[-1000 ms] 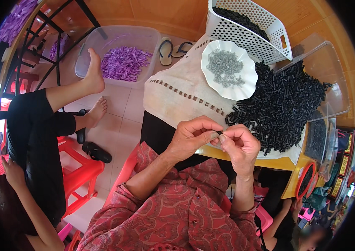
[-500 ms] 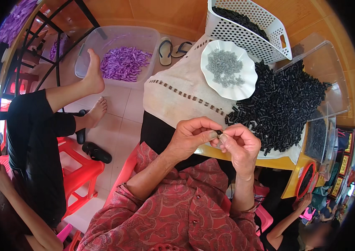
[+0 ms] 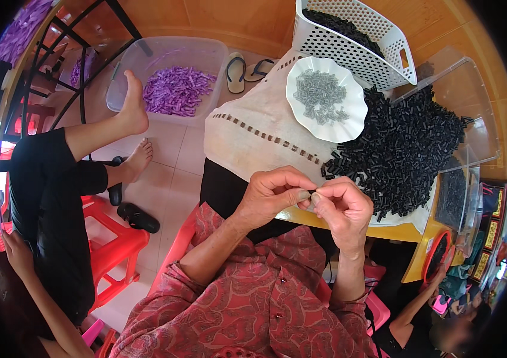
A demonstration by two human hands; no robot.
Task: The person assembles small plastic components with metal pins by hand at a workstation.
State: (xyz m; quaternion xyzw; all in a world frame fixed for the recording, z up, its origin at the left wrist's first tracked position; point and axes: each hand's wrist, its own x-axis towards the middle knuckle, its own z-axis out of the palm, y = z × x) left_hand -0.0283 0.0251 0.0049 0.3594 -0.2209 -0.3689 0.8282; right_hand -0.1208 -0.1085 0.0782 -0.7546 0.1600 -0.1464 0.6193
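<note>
Above the table's near edge, my left hand (image 3: 271, 194) and my right hand (image 3: 344, 209) meet fingertip to fingertip. Both are closed in a pinch on a small black piece (image 3: 312, 192), mostly hidden by the thumbs and fingers. Just beyond my right hand spreads a big heap of short black tubular pieces (image 3: 400, 152) on a pale cloth (image 3: 259, 131). A white scalloped plate (image 3: 299, 122) at the heap's left edge carries many small clear grey pieces (image 3: 322, 95).
Behind the plate stands a white perforated basket (image 3: 349, 51) of black pieces. Clear plastic bins (image 3: 483, 119) lie at the right. On the floor, a clear tub (image 3: 116, 77) holds purple pieces. Co-workers sit left and lower right; a red stool (image 3: 116, 244) is at the left.
My fingertips have drawn closer together, covering more of the small black piece. The left co-worker's nearer hand has moved rightward, and the lower-right co-worker's arm has shifted.
</note>
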